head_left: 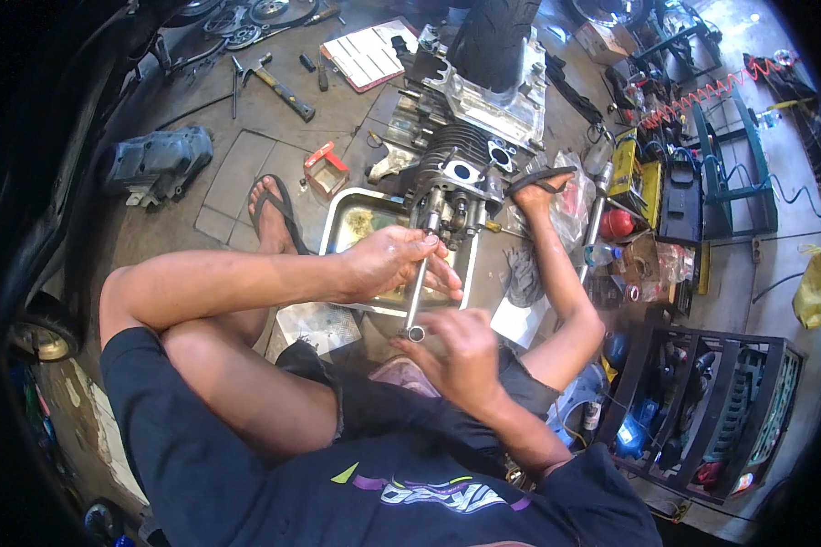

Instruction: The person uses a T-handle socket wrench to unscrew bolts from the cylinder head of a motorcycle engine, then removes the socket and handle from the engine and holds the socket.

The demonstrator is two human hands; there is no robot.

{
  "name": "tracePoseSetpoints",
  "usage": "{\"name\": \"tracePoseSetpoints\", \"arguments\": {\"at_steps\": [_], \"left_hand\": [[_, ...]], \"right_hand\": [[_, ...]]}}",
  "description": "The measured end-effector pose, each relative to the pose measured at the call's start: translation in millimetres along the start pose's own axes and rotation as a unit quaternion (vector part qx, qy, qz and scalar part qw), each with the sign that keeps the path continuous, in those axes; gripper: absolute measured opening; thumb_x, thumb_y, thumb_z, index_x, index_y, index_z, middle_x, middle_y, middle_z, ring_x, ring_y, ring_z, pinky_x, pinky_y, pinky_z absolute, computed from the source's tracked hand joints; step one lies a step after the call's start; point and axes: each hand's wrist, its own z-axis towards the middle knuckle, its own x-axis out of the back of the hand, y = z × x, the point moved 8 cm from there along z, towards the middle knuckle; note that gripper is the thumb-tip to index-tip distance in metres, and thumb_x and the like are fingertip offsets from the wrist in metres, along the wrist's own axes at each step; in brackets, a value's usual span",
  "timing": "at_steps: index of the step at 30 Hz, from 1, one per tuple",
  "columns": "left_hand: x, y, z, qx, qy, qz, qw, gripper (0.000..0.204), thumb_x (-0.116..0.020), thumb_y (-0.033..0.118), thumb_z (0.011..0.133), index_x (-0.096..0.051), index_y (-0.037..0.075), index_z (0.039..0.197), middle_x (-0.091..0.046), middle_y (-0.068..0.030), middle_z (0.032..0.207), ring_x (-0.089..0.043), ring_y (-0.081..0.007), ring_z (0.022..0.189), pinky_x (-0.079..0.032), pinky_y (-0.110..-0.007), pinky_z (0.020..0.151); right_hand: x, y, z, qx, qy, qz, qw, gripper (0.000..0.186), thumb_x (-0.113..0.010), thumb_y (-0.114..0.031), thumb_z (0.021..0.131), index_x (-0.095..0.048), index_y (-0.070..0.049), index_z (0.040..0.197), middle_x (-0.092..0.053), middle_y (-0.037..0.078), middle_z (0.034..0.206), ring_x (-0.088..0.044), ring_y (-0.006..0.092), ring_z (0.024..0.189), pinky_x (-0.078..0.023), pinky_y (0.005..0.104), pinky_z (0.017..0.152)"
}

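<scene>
A long shiny socket wrench slants from the engine toward my lap, its round hollow end nearest me. My left hand is closed around the wrench's far part with thumb and fingers, right by the cylinder head. Beside the near end is my right hand, smeared by motion; whether its fingers grip the wrench cannot be told. The finned engine block stands between my feet. Under its near end lies a metal tray with dark, oily liquid in it. The wrench's far tip is hidden at the engine.
A hammer, a red open box and a grey engine cover lie on the floor to the left. A clipboard with paper is farther off. At right are a yellow toolbox, a red coiled hose and a dark rack.
</scene>
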Motion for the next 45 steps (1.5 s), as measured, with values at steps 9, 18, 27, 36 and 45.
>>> {"name": "tracePoseSetpoints", "arguments": {"at_steps": [9, 18, 27, 36, 45], "left_hand": [[-1.9, -0.5, 0.0, -0.001, 0.014, 0.016, 1.0, 0.027, -0.044, 0.027, 0.104, -0.051, 0.002, 0.111, -0.067, -0.0195, 0.103, -0.065, -0.0341, 0.106, -0.05, -0.044, 0.098], [2.9, 1.4, -1.5, 0.011, 0.047, 0.082, 0.995, 0.041, -0.046, 0.039, 0.103, -0.051, -0.001, 0.11, -0.069, -0.0161, 0.096, -0.068, -0.0273, 0.098, -0.052, -0.036, 0.088], [24.8, -0.5, -90.3, 0.233, 0.24, 0.451, 0.827, 0.052, -0.04, 0.046, 0.103, -0.063, 0.0, 0.096, -0.066, -0.0104, 0.075, -0.067, -0.0195, 0.072, -0.052, -0.035, 0.071], [-54.8, -92.2, -90.9, -0.24, 0.432, -0.086, 0.865, 0.038, -0.048, 0.025, 0.104, -0.042, 0.001, 0.132, -0.055, -0.0077, 0.118, -0.055, -0.0132, 0.108, -0.045, -0.03, 0.095], [-76.8, -38.7, -83.8, -0.225, 0.526, 0.552, 0.607, 0.05, -0.06, 0.004, 0.091, -0.048, 0.006, 0.139, -0.059, -0.0114, 0.118, -0.058, -0.0224, 0.106, -0.044, -0.038, 0.096]], "right_hand": [[28.1, -35.2, -6.3, 0.265, 0.049, -0.149, 0.952, 0.039, -0.069, -0.032, 0.081, -0.066, -0.031, 0.121, -0.057, -0.007, 0.116, -0.051, 0.0113, 0.112, -0.038, 0.0326, 0.088], [28.9, -62.9, 26.3, 0.291, -0.009, -0.066, 0.954, 0.026, -0.07, -0.017, 0.076, -0.071, -0.014, 0.102, -0.062, -0.001, 0.107, -0.061, 0.0164, 0.101, -0.043, 0.0288, 0.084], [37.0, -12.0, 9.2, 0.193, 0.076, 0.184, 0.961, 0.028, -0.075, -0.009, 0.073, -0.071, -0.006, 0.101, -0.063, 0.009, 0.095, -0.068, 0.0231, 0.088, -0.057, 0.0327, 0.076], [-13.1, 20.5, -7.7, -0.009, 0.116, 0.532, 0.839, 0.026, -0.077, 0.004, 0.077, -0.066, -0.004, 0.099, -0.064, 0.01, 0.093, -0.068, 0.0231, 0.093, -0.056, 0.0336, 0.08], [-29.2, 74.6, -4.5, -0.135, 0.058, 0.481, 0.864, 0.02, -0.075, -0.008, 0.081, -0.068, -0.005, 0.101, -0.067, 0.008, 0.093, -0.063, 0.0202, 0.086, -0.051, 0.0304, 0.077]]}}
